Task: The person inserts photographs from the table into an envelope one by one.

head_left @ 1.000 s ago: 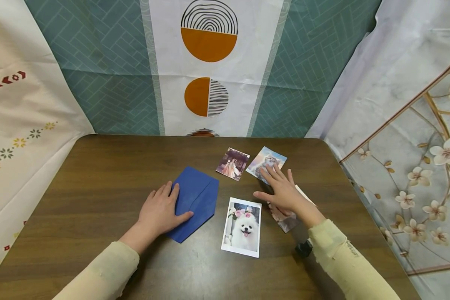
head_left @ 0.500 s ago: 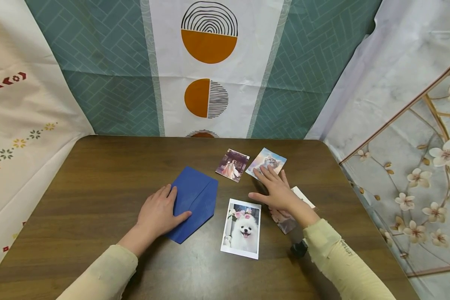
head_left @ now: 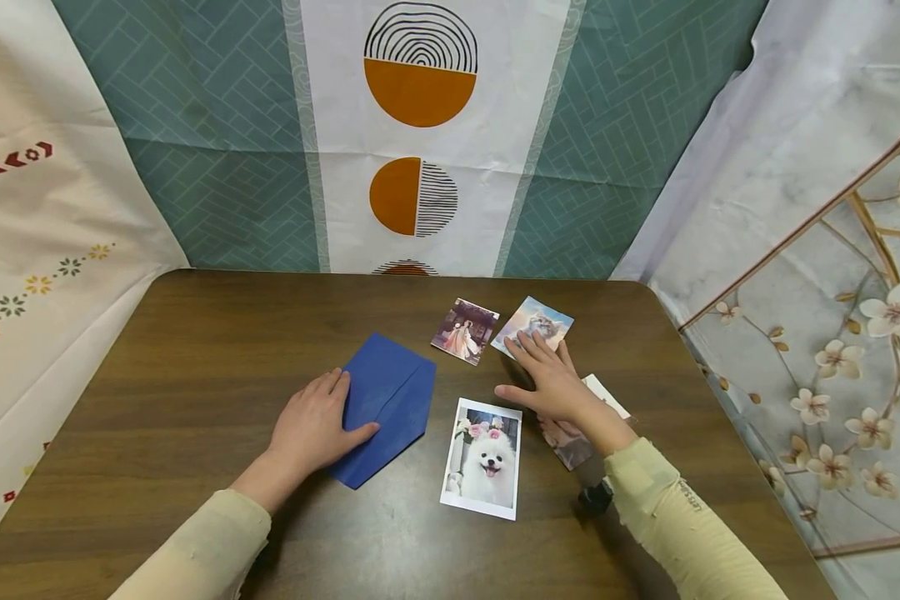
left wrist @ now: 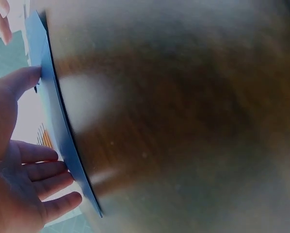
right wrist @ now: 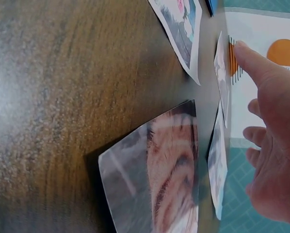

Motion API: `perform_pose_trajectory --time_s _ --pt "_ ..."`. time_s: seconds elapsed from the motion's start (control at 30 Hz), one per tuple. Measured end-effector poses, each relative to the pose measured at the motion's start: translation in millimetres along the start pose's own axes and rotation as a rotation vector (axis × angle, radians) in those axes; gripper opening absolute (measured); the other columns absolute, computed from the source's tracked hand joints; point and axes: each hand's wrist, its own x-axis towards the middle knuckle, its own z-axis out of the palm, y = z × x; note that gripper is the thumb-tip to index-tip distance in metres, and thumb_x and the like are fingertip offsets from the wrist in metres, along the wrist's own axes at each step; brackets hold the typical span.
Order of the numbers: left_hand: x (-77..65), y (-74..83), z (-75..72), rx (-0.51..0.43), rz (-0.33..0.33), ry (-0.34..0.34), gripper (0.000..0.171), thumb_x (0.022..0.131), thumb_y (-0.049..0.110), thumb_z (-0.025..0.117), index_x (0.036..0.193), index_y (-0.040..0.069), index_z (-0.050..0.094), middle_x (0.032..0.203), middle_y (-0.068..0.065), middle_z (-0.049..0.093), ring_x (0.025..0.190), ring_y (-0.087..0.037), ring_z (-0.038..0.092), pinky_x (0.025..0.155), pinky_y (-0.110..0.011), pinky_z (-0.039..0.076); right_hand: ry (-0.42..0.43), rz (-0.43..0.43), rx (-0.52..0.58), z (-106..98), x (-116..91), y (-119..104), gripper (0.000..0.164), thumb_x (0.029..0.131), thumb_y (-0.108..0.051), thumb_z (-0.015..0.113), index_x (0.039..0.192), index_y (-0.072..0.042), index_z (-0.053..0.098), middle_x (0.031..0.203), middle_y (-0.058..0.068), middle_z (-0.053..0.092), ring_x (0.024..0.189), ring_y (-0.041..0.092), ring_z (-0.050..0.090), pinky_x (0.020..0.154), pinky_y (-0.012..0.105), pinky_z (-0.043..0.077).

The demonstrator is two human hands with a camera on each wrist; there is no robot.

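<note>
A blue envelope (head_left: 401, 392) lies flat on the wooden table, left of the middle. Across its left side rests my left hand (head_left: 311, 429), thumb on the near part and fingers loosely extended. In the left wrist view the thumb touches the envelope's (left wrist: 57, 104) surface. My right hand (head_left: 558, 387) is spread, palm down, over the photos on the right. Its fingertips overlap the lower part of a cat photo (head_left: 542, 315); the right wrist view shows the hand (right wrist: 281, 131) raised above the photos, holding nothing. A brownish photo (head_left: 570, 448) is partly hidden beneath it.
A white-bordered photo of a white dog (head_left: 489, 471) lies between the hands. Farther back is a small purple photo of a gowned figure (head_left: 465, 333). Black wrist gear (head_left: 596, 497) hangs under the right sleeve. Patterned cloths surround the table (head_left: 217, 333).
My right hand has shifted a little left and toward me, showing more of the cat photo. My left hand has drawn slightly left on the envelope.
</note>
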Motion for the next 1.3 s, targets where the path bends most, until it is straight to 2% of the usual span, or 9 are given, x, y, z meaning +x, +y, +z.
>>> perform_pose_trajectory --time_s 0.3,0.53,0.77,0.93,1.3 --pt "-2.4 -1.9 0.0 -0.015 -0.013 0.043 0.096 0.089 0.055 0.082 0.148 -0.015 0.052 0.147 -0.036 0.055 0.135 -0.052 0.054 0.109 -0.064 0.047 -0.003 -0.003 0.013 0 1 -1 0.088 0.101 -0.052 0.07 0.169 -0.011 0.033 0.175 0.022 0.024 0.162 0.045 0.014 0.123 0.075 0.002" --pt "-1.5 -3.1 -1.4 -0.078 -0.021 0.057 0.092 0.088 0.049 0.085 0.146 -0.015 0.053 0.147 -0.036 0.056 0.136 -0.053 0.052 0.11 -0.064 0.045 -0.005 -0.013 0.006 0 2 0 0.088 0.101 -0.052 0.07 0.169 -0.01 0.033 0.174 0.022 0.024 0.162 0.045 0.016 0.123 0.075 0.003" --pt "1.6 -3.2 -2.7 -0.149 -0.068 0.051 0.09 0.087 0.043 0.088 0.147 -0.014 0.054 0.148 -0.035 0.054 0.137 -0.054 0.049 0.111 -0.068 0.041 -0.009 -0.021 0.025 -1 2 -1 0.087 0.1 -0.05 0.071 0.168 -0.01 0.034 0.174 0.022 0.024 0.162 0.045 0.016 0.123 0.075 0.003" --pt "4.8 -3.4 -3.4 -0.19 -0.11 0.05 0.089 0.084 0.04 0.091 0.148 -0.01 0.056 0.147 -0.033 0.054 0.135 -0.053 0.047 0.104 -0.07 0.039 -0.004 -0.028 0.025 0 3 -1 0.087 0.1 -0.051 0.071 0.168 -0.01 0.035 0.174 0.022 0.025 0.162 0.044 0.016 0.123 0.075 0.004" --pt "9.8 -8.4 -2.2 -0.261 -0.13 0.017 0.092 0.082 0.039 0.092 0.152 -0.005 0.053 0.147 -0.034 0.047 0.133 -0.054 0.041 0.098 -0.068 0.035 -0.011 -0.029 0.021 0 1 -1 0.086 0.101 -0.052 0.071 0.168 -0.011 0.037 0.174 0.022 0.025 0.162 0.044 0.018 0.123 0.076 0.005"
